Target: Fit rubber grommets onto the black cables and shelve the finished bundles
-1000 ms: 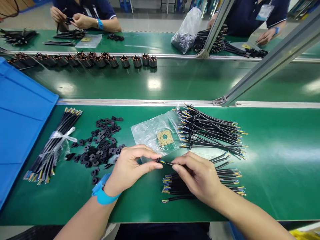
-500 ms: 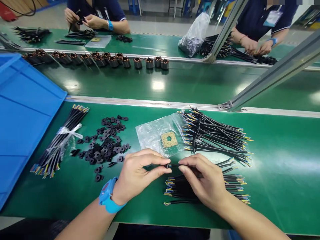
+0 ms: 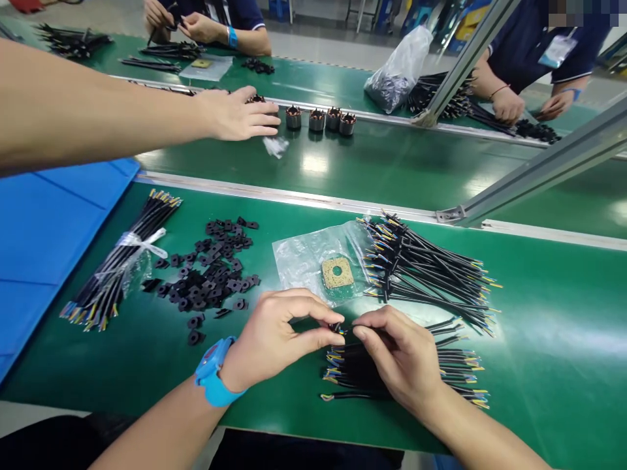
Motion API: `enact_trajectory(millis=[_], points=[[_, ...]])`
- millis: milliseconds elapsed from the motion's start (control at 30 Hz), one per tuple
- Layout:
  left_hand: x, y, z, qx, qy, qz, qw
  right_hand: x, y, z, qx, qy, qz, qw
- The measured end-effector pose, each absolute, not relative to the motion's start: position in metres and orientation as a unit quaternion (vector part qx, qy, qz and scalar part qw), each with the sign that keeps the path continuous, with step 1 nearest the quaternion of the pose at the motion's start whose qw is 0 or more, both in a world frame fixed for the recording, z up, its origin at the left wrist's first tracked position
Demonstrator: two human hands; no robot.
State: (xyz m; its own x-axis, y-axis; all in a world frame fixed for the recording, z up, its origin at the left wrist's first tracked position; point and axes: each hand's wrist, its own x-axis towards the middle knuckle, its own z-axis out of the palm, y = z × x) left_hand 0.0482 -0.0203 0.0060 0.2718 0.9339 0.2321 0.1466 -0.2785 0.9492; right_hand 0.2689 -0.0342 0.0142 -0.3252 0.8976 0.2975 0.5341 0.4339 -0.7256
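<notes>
My left hand (image 3: 281,336) pinches a small black plastic part (image 3: 336,328) between thumb and fingertips. Facing it, my right hand (image 3: 406,356) grips a black cable, mostly hidden by the fingers, its end at the part. Below my right hand lie loose black cables (image 3: 350,365) with coloured wire ends. Beyond it is a stack of cables (image 3: 435,261) with black parts near their left ends. A yellow sponge (image 3: 337,273) rests on a clear plastic bag (image 3: 296,258). Left of my hands are a pile of small black parts (image 3: 210,277) and a tied cable bundle (image 3: 122,261).
Another person's arm (image 3: 161,108) reaches in from the left over the belt (image 3: 392,163), near a row of copper-wound motor cores (image 3: 317,119). A blue bin (image 3: 44,261) stands left; a metal post (image 3: 539,147) slants at right. Two people work opposite.
Another person's arm has come in from the left over the row of cores, with a blurred whitish thing below its hand. My hands keep their pinch, nearly in place; the view has shifted slightly.
</notes>
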Motion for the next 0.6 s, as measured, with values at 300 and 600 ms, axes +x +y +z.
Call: enact_trajectory(millis=[300,600], points=[[0.0551,-0.0231,0.0042,0.619,0.435,0.487,0.437,0.2699,-0.0357,0.0139,-0.411,-0.815,0.097,0.397],[0.0531,-0.0238,0.0047,0.659,0.395,0.487,0.415,0.2694,-0.0353,0.0165,-0.477,-0.738,0.327,0.347]])
